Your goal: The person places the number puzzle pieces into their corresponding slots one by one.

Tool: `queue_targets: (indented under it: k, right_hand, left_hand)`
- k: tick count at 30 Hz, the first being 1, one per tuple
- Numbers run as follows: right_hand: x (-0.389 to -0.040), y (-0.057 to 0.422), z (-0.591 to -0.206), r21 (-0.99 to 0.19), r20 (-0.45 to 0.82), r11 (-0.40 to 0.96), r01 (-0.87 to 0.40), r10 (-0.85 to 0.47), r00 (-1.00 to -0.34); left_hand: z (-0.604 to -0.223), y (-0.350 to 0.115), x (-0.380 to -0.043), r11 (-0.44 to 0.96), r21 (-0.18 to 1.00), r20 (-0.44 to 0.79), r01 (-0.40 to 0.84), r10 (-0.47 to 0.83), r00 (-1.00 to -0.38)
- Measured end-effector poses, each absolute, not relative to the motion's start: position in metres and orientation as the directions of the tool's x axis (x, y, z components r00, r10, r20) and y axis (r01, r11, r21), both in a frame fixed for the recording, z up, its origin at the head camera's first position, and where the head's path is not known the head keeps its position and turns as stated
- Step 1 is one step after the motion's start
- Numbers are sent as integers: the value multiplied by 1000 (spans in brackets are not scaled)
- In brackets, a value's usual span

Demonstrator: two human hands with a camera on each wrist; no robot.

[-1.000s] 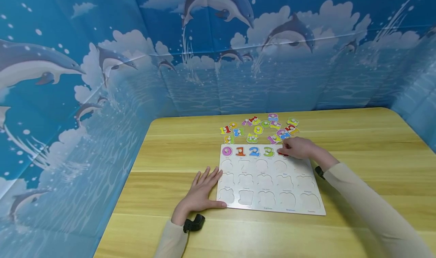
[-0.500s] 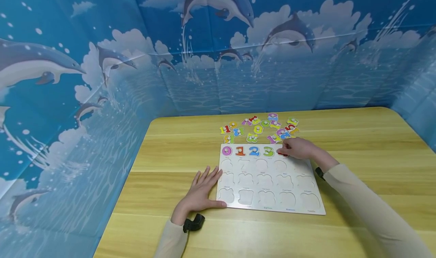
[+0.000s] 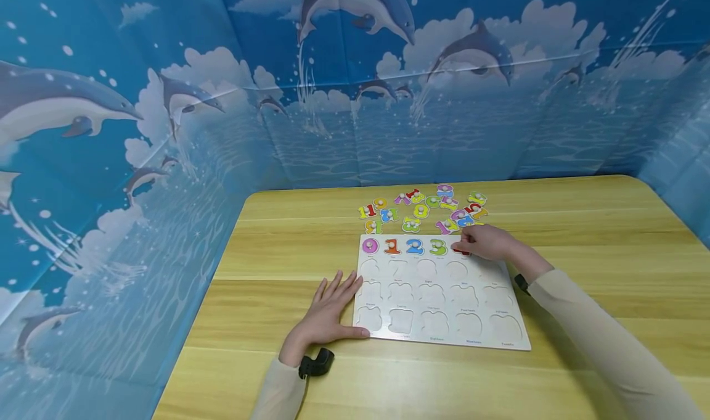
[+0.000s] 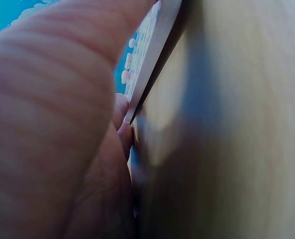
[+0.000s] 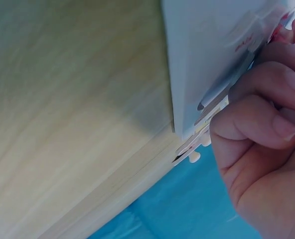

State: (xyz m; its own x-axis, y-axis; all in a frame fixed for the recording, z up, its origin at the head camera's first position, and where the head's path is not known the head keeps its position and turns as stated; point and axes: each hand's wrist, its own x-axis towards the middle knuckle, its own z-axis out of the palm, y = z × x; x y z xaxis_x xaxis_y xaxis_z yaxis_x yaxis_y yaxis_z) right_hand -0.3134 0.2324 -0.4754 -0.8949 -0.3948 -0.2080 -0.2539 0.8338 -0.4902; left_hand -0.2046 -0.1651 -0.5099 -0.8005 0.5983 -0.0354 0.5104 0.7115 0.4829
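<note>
A white number puzzle board [image 3: 413, 278] lies on the wooden table. Its top row holds a purple 0 [image 3: 370, 246], an orange 1 [image 3: 391, 247], a blue 2 [image 3: 414, 247] and a green 3 [image 3: 438, 247]. Beside the 3, my right hand [image 3: 488, 242] pinches a red number piece [image 3: 463, 253], mostly hidden by the fingers. In the right wrist view the other fingers [image 5: 254, 119] are curled. Against the board's left edge rests my left hand [image 3: 324, 318], fingers spread and thumb at the near corner. In the left wrist view the thumb [image 4: 48, 99] covers much of the picture.
Several loose number pieces with knobs lie behind the board, among them a green-yellow piece [image 3: 411, 224], a blue 12 [image 3: 389, 215] and a red 5 [image 3: 474, 209]. Lower rows of the board show bare recesses. A dolphin-print curtain [image 3: 355, 136] stands behind the table [image 3: 266, 253].
</note>
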Motion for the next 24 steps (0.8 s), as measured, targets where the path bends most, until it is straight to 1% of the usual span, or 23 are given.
queue_targets:
  k: [12, 19, 24]
  right_hand:
    - [-310, 231, -476, -450, -183, 854, -262, -375, -909]
    - [-307, 230, -474, -452, -194, 857, -246, -364, -911]
    - [-305, 230, -472, -447, -179, 858, -255, -365, -914]
  left_hand:
    - [-511, -166, -205, 712, 479, -29, 513, 597, -801]
    - [-512, -166, -205, 710, 480, -28, 515, 599, -800]
    - [-511, -165, -205, 714, 473, -32, 516, 600, -800]
